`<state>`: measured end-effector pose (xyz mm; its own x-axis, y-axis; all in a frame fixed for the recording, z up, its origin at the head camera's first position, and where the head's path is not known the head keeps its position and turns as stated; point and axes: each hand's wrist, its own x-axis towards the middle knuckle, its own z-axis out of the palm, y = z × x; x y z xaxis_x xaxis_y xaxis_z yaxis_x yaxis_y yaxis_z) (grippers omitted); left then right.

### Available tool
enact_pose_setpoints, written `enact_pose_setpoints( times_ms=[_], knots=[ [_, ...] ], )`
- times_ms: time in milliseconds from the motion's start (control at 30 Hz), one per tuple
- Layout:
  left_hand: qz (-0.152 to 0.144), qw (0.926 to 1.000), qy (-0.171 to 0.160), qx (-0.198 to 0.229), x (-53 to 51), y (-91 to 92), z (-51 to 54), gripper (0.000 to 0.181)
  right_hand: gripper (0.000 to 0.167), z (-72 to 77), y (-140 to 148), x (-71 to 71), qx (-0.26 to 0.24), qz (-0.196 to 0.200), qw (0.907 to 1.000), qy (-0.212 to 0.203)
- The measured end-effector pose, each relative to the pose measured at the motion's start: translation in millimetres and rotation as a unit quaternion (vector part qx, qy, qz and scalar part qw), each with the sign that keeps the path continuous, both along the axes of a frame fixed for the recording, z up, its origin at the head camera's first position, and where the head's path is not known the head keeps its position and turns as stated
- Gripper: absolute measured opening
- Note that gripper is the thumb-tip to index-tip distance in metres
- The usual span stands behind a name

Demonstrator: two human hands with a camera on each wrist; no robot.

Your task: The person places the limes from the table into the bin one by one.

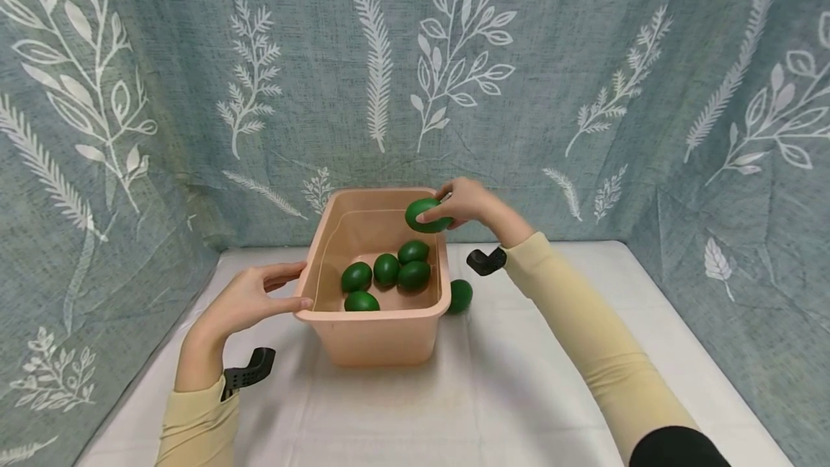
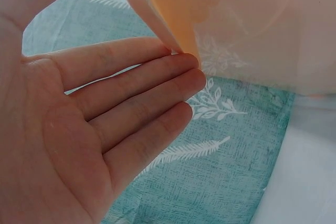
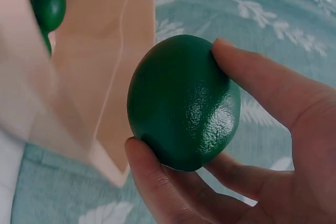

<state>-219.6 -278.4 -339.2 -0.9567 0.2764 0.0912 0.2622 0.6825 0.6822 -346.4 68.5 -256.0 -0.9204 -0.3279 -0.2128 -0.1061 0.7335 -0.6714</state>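
A peach plastic bin [image 1: 382, 341] stands on the table, with several dark green oval fruits, avocado-like, inside, one of them near the front wall [image 1: 362, 301]. My right hand [image 1: 468, 202] holds another green fruit [image 1: 424, 215] above the bin's back right rim. In the right wrist view, thumb and fingers grip that glossy, finely bumpy fruit [image 3: 184, 103] from opposite sides. At the bin's left rim, my left hand [image 1: 249, 298] touches with fingers extended and the thumb by the front left corner. The left wrist view shows its straight fingers [image 2: 142, 98] meeting the rim at their tips.
One more green fruit [image 1: 460, 296] lies on the table against the bin's right side, partly hidden by it. A white cloth [image 1: 538, 380] covers the table. Blue-green leaf-patterned fabric [image 1: 311, 107] hangs behind and at both sides.
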Motion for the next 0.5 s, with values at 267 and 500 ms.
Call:
enact_pose_setpoints(
  times_ms=[267,500],
  knots=[
    [-0.003,1.0,0.002,0.004,-0.8,0.2,-1.0,0.076,0.068,-6.0,-25.5,-2.4,0.025,0.021,0.9994,-0.009],
    [-0.001,1.0,0.002,0.006,-0.6,-0.5,-2.1,0.077,0.053,-11.2,-32.7,0.7,-0.009,0.044,0.9987,-0.023]
  ],
)
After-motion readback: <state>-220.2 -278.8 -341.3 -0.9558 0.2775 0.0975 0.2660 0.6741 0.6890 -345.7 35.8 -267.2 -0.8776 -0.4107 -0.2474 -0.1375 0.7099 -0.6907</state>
